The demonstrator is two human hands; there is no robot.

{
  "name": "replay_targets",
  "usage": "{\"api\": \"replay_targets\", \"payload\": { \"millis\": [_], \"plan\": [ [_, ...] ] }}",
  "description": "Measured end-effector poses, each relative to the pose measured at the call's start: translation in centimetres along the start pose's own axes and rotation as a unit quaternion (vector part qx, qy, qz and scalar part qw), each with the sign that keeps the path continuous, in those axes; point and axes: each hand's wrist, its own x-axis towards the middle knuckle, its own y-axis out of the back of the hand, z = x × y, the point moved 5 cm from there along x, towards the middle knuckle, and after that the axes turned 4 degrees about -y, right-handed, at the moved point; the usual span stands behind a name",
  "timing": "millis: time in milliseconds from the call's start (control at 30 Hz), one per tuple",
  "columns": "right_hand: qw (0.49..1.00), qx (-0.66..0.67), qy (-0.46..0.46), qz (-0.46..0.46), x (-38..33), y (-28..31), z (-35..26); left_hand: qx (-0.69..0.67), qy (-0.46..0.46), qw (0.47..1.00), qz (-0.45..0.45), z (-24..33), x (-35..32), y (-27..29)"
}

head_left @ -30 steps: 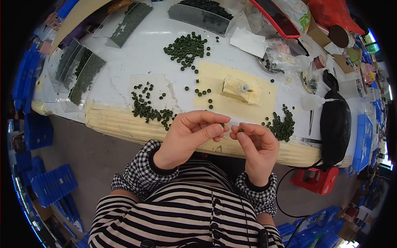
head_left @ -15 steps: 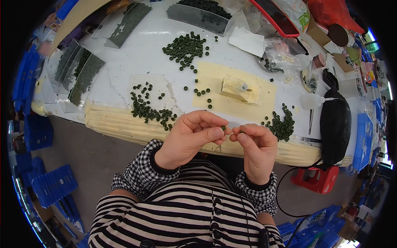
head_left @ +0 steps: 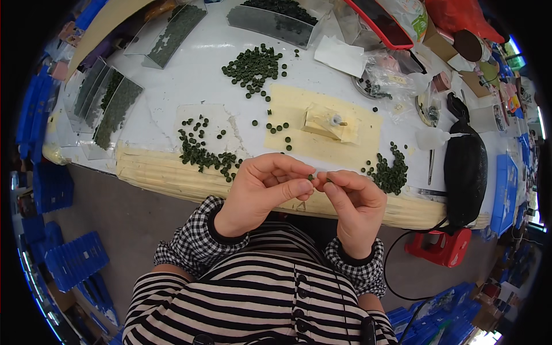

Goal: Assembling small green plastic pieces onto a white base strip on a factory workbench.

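Both hands meet just past the table's near edge, fingertips almost touching. Between thumb and forefinger, my left hand point(head_left: 256, 187) pinches a small dark green piece point(head_left: 311, 177). My right hand point(head_left: 357, 204) is closed in a pinch on another tiny dark piece point(head_left: 329, 180), mostly covered by the fingers. Left of the hands lies a pile of small dark green cone-like pieces point(head_left: 198, 154). Beyond them, round dark green pieces point(head_left: 252, 68) are heaped, with several strays nearer me. To the right sits another dark green pile point(head_left: 393, 173).
A tape-wrapped block point(head_left: 325, 122) with a nozzle-like top stands on a yellow sheet point(head_left: 282, 98). Clear trays of green pieces point(head_left: 172, 37) line the back left. At right are tweezers point(head_left: 431, 167), a white squeeze bottle point(head_left: 431, 138) and a black bag point(head_left: 464, 178). A red-framed phone point(head_left: 382, 23) is at the back.
My right fingertips have moved slightly left, closer to the left hand's. Both hands keep their pinch. The whole view has shifted a little.
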Motion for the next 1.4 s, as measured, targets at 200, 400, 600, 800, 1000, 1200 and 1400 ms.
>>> {"api": "replay_targets", "payload": {
  "millis": [200,400,600,800,1000,1200,1400],
  "plan": [
    [1.000,-0.014,0.010,0.005,0.0,0.4,0.3,0.001,-0.011,1.000,0.010,0.2,0.0,-0.1],
    [1.000,0.003,0.002,-0.007,0.0,0.3,0.6,0.051,-0.007,0.998,0.037,0.5,-0.3,-0.7],
    [0.998,-0.060,0.020,0.023,-0.1,-0.1,0.4,0.115,-0.093,0.989,0.024,0.9,-0.4,-0.9],
    [0.973,-0.196,0.119,0.040,-0.3,-0.2,-0.6,0.178,-0.102,0.978,0.031,0.9,-0.6,-0.8],
    [0.955,-0.253,0.144,0.051,-0.5,-0.8,-1.4,0.266,-0.187,0.945,0.025,1.7,-0.4,-1.2],
    [0.925,-0.329,0.182,0.059,-0.6,-1.4,-2.4,0.373,-0.231,0.898,0.027,2.5,-0.8,-1.9],
    [0.915,-0.342,0.205,0.062,-0.8,-1.7,-2.6,0.267,-0.182,0.946,0.022,1.5,-0.5,-1.1]
  ]
}}
